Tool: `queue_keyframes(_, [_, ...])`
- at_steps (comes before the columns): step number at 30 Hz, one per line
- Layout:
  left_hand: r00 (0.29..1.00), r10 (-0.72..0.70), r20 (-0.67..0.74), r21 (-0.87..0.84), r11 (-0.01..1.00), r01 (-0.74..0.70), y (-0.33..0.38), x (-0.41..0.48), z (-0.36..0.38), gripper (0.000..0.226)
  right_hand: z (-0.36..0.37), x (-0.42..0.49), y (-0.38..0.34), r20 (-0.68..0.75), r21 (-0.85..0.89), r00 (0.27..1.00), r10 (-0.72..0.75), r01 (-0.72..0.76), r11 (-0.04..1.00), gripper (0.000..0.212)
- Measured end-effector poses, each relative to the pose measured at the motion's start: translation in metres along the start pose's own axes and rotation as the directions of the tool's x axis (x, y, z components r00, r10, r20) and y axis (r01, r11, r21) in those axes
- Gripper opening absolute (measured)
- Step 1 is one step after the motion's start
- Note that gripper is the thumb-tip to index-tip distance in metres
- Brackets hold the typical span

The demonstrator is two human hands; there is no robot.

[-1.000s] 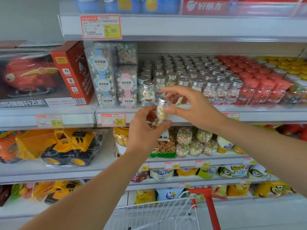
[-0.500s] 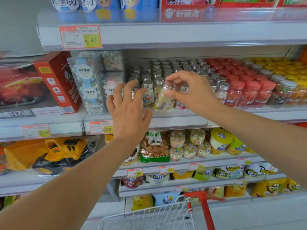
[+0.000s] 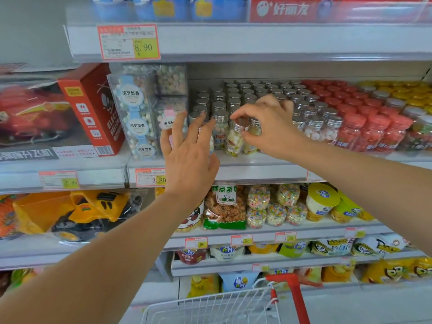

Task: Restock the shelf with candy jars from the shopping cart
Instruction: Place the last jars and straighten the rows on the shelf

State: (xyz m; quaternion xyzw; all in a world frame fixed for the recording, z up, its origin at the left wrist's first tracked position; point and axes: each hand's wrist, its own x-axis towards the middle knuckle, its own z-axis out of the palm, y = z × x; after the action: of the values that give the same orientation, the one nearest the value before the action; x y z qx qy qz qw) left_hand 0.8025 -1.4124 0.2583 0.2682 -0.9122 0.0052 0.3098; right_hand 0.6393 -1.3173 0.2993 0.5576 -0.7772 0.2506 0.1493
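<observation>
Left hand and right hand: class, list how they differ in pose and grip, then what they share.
The left hand has straight, spread fingers and grips nothing; the right hand has curled fingers pinching the cap of a tilted candy jar. The left hand sits lower, left of that jar; the right hand reaches over it. Both are bare and at the same shelf.

The left forearm (image 3: 105, 253) and right forearm (image 3: 362, 183) are bare from the frame edge to the wrist. The left hand (image 3: 187, 160) and right hand (image 3: 273, 129) are likewise uncovered.
</observation>
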Motion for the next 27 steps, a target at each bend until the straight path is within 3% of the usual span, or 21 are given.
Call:
queue_keyframes(4, [1.0,0.004,-0.015,0.014,1.0,-0.004,-0.003,0.001,0.001,0.058,0.004,0.004,-0.005,-0.029,-0.16,0.999,-0.015,0.01,0.987,0.046])
queue_keyframes(12, [0.999,0.023,-0.029,0.005,1.0,-0.023,-0.006,0.001,0.006,0.058,0.008,0.016,-0.001,-0.05,-0.166,0.999,0.001,-0.009,0.986,0.035])
queue_keyframes(17, [0.998,0.042,-0.042,0.017,0.999,-0.041,-0.007,0.0,0.006,0.061,0.012,0.013,0.001,-0.048,-0.171,0.999,-0.018,0.01,0.985,0.045])
queue_keyframes(19, [0.995,0.04,-0.086,0.011,0.999,-0.039,-0.005,-0.004,0.006,0.061,0.011,0.006,0.001,-0.117,-0.121,0.993,-0.024,0.009,0.993,0.046])
queue_keyframes(23, [0.986,0.029,-0.162,-0.049,0.998,-0.037,-0.001,-0.026,0.008,0.047,0.012,-0.028,-0.008,-0.227,0.08,0.97,-0.086,0.106,0.991,0.027])
queue_keyframes(27, [0.995,0.051,-0.081,-0.167,0.984,-0.064,-0.003,-0.066,0.028,0.031,0.036,-0.094,-0.018,-0.087,0.273,0.995,-0.048,0.07,0.959,0.014])
